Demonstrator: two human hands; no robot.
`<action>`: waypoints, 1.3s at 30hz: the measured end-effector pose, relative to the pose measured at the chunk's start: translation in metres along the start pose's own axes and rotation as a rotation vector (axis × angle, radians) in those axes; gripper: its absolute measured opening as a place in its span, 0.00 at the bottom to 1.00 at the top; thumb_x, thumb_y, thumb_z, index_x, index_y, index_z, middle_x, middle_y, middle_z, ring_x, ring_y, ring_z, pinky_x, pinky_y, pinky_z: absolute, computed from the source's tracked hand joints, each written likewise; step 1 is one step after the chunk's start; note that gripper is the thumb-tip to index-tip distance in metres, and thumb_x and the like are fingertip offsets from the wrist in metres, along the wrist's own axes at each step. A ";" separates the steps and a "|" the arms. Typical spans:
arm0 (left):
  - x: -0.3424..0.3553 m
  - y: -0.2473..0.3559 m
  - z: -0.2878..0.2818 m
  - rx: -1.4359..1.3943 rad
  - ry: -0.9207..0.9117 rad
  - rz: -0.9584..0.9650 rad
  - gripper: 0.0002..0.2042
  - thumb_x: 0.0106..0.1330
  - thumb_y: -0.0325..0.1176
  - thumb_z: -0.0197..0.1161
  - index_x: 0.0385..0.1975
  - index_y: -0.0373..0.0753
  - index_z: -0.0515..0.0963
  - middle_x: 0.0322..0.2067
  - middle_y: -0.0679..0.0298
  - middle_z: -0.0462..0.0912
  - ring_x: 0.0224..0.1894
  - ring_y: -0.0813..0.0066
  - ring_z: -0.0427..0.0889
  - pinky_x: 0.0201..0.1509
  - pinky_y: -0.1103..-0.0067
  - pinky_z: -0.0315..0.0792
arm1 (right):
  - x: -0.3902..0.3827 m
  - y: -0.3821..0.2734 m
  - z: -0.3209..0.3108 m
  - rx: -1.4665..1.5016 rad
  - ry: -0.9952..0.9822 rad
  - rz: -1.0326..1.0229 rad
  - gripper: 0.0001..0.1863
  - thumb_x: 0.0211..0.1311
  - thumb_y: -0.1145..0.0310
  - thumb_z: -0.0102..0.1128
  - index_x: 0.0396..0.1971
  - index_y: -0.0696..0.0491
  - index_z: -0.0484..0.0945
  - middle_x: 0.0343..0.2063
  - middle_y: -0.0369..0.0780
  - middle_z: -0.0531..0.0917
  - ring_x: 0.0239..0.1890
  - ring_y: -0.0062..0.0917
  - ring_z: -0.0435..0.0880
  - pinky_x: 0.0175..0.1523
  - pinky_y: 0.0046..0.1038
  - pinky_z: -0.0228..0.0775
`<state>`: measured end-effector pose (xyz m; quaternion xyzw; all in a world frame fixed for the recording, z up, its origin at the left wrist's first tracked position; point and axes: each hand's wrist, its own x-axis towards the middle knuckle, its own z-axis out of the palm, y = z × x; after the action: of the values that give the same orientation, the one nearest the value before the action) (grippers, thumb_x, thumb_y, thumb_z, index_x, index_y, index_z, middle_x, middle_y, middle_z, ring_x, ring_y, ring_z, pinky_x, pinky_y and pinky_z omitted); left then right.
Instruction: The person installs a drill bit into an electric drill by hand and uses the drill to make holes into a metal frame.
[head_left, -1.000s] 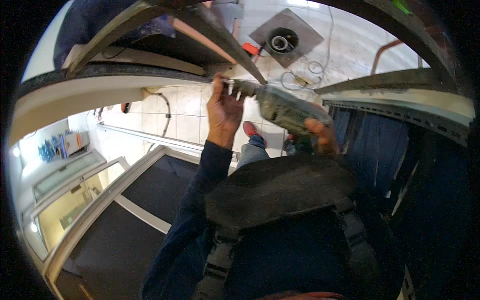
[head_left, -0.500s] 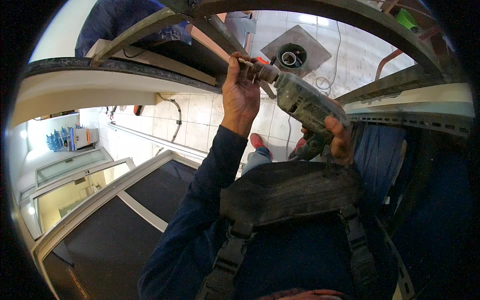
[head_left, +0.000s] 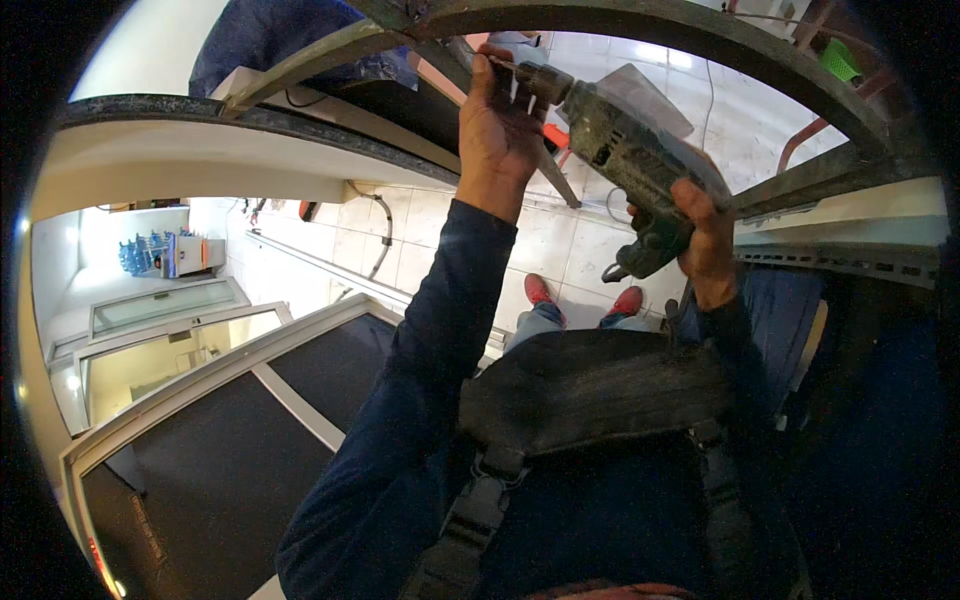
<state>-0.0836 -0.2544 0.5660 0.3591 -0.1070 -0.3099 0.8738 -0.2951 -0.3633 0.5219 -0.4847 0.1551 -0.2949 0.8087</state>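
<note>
A grey, dust-covered power drill [head_left: 640,150] slants across the upper middle, its chuck pointing up and left. My right hand [head_left: 706,235] grips the drill's rear handle, fingers wrapped near the trigger. My left hand [head_left: 500,135] is raised at the drill's front end, palm facing me. Its thumb and fingers close around the thin drill bit [head_left: 506,62] just ahead of the chuck [head_left: 545,82]. The bit's tip lies close to a dark metal bar [head_left: 445,62] of the frame; whether they touch I cannot tell.
Curved metal bars [head_left: 650,18] arch across the top. Glazed frame panels [head_left: 240,440] lean at the lower left. A dark cable [head_left: 385,235] runs over the tiled floor [head_left: 535,235]. A grey square board [head_left: 640,95] lies beyond the drill. Blue fabric [head_left: 785,320] hangs at right.
Both hands have moved farther away with the drill, toward the metal bars. The drill now covers the round container on the board. More of my right forearm shows.
</note>
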 end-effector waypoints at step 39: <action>0.029 0.016 0.005 0.104 -0.049 0.140 0.20 0.64 0.49 0.66 0.52 0.49 0.76 0.50 0.69 0.78 0.53 0.68 0.76 0.59 0.69 0.72 | 0.080 -0.013 -0.021 0.044 -0.253 -0.053 0.32 0.54 0.54 0.68 0.54 0.60 0.72 0.42 0.46 0.83 0.37 0.28 0.86 0.38 0.27 0.84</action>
<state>-0.0559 -0.2663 0.5796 0.3881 -0.1692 -0.2506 0.8706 -0.2479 -0.4327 0.5265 -0.5043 0.0324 -0.2559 0.8241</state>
